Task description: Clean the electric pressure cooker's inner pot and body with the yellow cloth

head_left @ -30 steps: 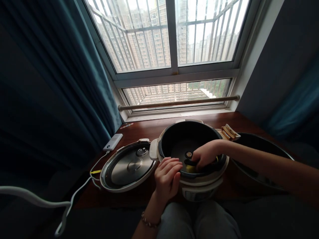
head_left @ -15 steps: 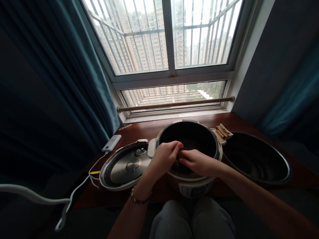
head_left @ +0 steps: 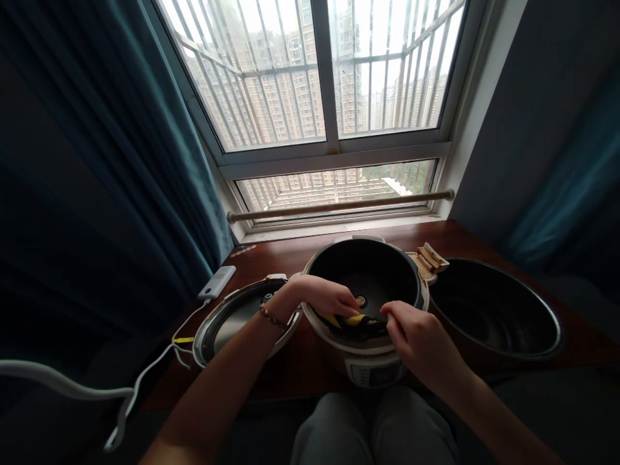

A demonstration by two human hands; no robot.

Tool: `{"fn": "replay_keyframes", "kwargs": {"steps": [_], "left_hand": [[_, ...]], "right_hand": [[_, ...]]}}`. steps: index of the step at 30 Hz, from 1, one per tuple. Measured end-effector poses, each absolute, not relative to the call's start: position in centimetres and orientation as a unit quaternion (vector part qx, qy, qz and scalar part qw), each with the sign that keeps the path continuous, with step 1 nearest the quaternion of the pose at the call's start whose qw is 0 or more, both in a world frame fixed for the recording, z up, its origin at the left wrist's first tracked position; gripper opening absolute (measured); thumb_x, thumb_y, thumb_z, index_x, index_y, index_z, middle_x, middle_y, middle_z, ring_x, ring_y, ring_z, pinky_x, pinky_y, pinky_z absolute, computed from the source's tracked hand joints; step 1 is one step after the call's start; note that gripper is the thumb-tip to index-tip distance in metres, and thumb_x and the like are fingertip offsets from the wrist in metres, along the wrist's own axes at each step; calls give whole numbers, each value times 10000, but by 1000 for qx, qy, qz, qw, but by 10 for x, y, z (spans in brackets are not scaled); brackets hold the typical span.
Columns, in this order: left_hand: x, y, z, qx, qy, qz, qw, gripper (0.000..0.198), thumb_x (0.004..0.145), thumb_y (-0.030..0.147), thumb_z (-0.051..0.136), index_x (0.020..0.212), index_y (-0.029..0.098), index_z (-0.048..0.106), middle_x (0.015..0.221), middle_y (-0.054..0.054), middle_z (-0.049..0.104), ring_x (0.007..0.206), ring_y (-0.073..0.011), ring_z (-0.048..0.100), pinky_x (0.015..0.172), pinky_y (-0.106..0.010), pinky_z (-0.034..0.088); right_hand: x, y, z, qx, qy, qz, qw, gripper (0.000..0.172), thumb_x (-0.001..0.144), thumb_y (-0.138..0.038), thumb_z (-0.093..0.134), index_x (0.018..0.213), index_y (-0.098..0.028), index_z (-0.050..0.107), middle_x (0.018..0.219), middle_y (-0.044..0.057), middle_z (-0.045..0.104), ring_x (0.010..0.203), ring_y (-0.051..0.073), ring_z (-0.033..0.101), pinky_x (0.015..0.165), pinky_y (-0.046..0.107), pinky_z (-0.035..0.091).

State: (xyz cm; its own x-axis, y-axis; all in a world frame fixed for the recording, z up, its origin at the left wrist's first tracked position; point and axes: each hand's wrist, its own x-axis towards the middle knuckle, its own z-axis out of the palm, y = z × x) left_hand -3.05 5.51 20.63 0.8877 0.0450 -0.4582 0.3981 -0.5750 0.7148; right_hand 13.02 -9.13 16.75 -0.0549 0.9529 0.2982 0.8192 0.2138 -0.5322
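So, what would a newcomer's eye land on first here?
Probably the bright, barred window at top centre, against dim surroundings. Next, the lidless cooker below it, with the left hand and right hand at a black-and-yellow item by its near rim. A large dark basin sits to the right.

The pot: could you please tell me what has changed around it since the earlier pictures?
The left hand has moved from the pot's rim to the yellow-black item; the right hand has drawn back from inside to the near right rim. The lid, basin and white box stay put.
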Motion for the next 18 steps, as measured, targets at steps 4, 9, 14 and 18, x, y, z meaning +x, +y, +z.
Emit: {"fn": "replay_keyframes", "kwargs": {"steps": [4,9,14,18], "left_hand": [[-25,71,212,881,135,-263,370,232,772,285,546,650,111,639,571,24,550,548,-87,427,531,-187,352],[-2,94,228,939,325,-108,24,208,754,287,519,759,136,663,713,-59,639,656,-162,544,601,-249,380],[23,107,196,933,352,-67,-15,339,845,259,378,1109,132,549,1043,-155,604,940,-247,562,773,-318,408],[23,108,148,928,339,-151,45,473,839,281,431,1305,210,395,1142,-141,571,920,-239,584,745,-298,433]], "right_hand": [[130,-98,154,-572,-750,54,327,191,821,-109,377,777,-158,556,736,39,565,715,156,531,669,270,393],[126,-99,143,-554,-739,-12,383,163,794,-89,405,732,-147,544,698,39,545,689,150,506,653,269,370],[124,-95,138,-548,-728,-57,408,156,781,-90,416,693,-152,527,654,27,524,649,141,488,619,266,341],[124,-93,137,-543,-728,-67,412,155,780,-90,413,683,-154,517,641,21,514,629,134,477,602,263,326]]}}
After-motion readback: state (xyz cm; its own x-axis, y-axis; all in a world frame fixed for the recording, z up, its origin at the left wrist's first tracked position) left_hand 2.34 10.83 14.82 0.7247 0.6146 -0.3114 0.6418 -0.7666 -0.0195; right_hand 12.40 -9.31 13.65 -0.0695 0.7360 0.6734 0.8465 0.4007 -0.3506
